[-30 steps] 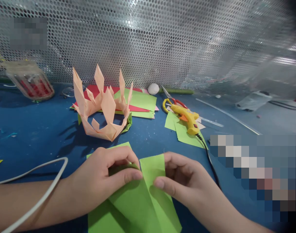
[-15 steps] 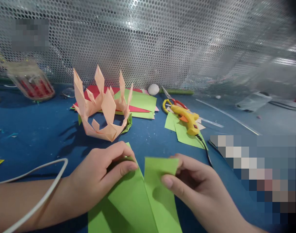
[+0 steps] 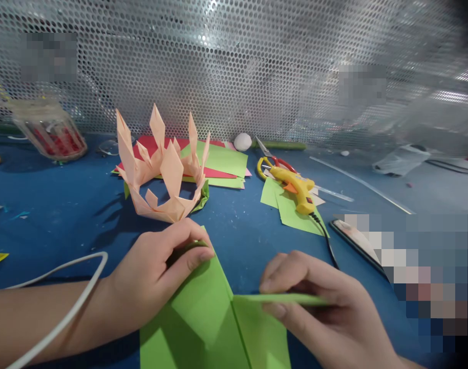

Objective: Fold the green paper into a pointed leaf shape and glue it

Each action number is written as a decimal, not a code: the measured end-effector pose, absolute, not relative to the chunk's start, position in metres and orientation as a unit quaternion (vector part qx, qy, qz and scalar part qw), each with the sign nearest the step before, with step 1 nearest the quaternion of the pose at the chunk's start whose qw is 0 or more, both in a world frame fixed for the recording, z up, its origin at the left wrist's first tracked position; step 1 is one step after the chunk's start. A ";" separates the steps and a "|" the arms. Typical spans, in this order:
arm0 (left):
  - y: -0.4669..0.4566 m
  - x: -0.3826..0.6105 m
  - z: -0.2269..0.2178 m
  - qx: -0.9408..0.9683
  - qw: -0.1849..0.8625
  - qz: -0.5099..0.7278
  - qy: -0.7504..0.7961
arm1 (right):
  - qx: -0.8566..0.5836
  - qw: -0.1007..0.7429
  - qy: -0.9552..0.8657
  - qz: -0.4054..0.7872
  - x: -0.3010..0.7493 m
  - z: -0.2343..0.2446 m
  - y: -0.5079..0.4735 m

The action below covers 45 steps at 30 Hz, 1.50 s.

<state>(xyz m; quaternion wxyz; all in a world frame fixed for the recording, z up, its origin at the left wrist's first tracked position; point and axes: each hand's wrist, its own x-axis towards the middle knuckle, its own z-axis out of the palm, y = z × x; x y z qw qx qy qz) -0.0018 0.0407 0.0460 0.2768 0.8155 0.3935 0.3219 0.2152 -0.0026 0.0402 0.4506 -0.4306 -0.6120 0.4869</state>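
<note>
A green paper sheet (image 3: 203, 323) lies on the blue table (image 3: 65, 205) in front of me, partly folded. My left hand (image 3: 157, 271) pinches its upper left folded corner, thumb on top. My right hand (image 3: 314, 302) pinches the right flap of the same sheet and holds it lifted, nearly edge-on to the camera. Just beyond my left hand stands a peach folded paper crown (image 3: 163, 169) with tall points.
Red and green paper sheets (image 3: 218, 164) lie behind the crown. A yellow glue gun (image 3: 295, 187) and red-handled scissors (image 3: 274, 159) rest on green scraps at right, with a black cord. A jar (image 3: 49, 130) stands far left; a white cable (image 3: 57, 287) crosses my left forearm. Perforated metal screen behind.
My right hand has pulled the right flap down and rightward, lifting it from upright to nearly flat edge-on. My left hand stays pinched on the left corner.
</note>
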 end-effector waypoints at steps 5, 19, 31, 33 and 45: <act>0.041 -0.003 0.046 0.814 0.257 0.328 0.404 | -0.342 0.393 -0.526 0.673 0.212 0.037 -0.002; 0.040 -0.002 0.064 0.773 0.366 0.303 0.421 | -0.407 0.365 -0.553 0.629 0.211 0.036 0.004; 0.033 0.006 0.069 0.715 0.533 0.154 0.424 | -0.422 0.349 -0.573 0.609 0.208 0.033 -0.001; 0.033 0.006 0.068 0.724 0.523 0.169 0.417 | -0.433 0.351 -0.581 0.593 0.207 0.035 0.000; 0.036 0.005 0.067 0.738 0.462 0.182 0.456 | -0.440 0.379 -0.562 0.589 0.208 0.034 0.004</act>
